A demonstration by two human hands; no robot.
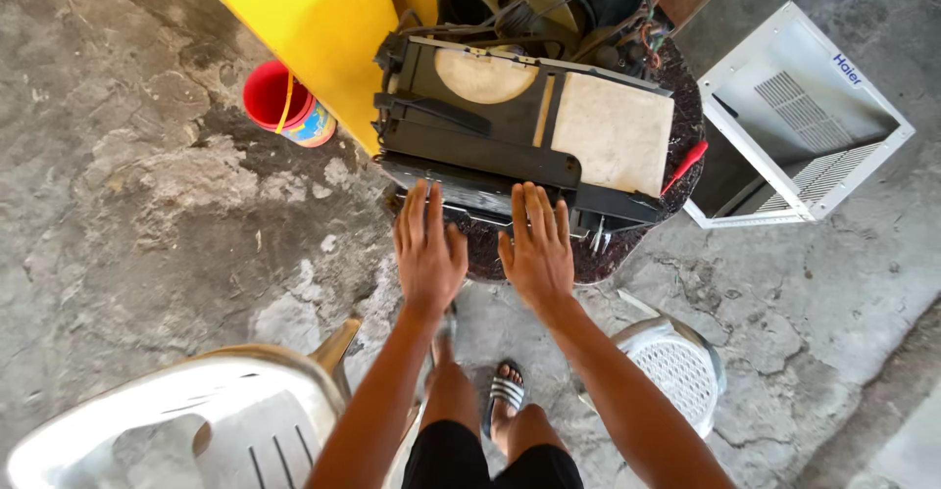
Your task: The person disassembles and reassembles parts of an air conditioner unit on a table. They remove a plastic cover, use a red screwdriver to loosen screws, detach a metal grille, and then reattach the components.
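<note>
Dismantled black plastic air-conditioner chassis, with its pale foam panels and wiring exposed, rests on a dark round table top in the middle of the view, and both hands meet its near edge.

Starting at the left, a white plastic chair fills the lower corner on cracked grey concrete floor. Above it, a red plastic cup with a printed wrapper stands on the ground just beside a bright yellow painted panel.

Next comes the left hand, flat and open, fingers stretched forward with the tips on or just over the chassis's front edge; it grips nothing. Beside it, the right hand lies the same way, palm down, fingers spread, holding nothing. Whether the palms press down or merely hover cannot be told.

Right of the hands, a red-handled screwdriver lies on the table at the chassis's corner, untouched. Below it sits a second white plastic chair with a perforated seat. Farthest right, the white metal outer casing with vent slots lies empty on the floor, well apart from the unit.

Judging by this, the casing is already off and the inner unit is bared; its foam, fan housing and wiring remain assembled.
</note>
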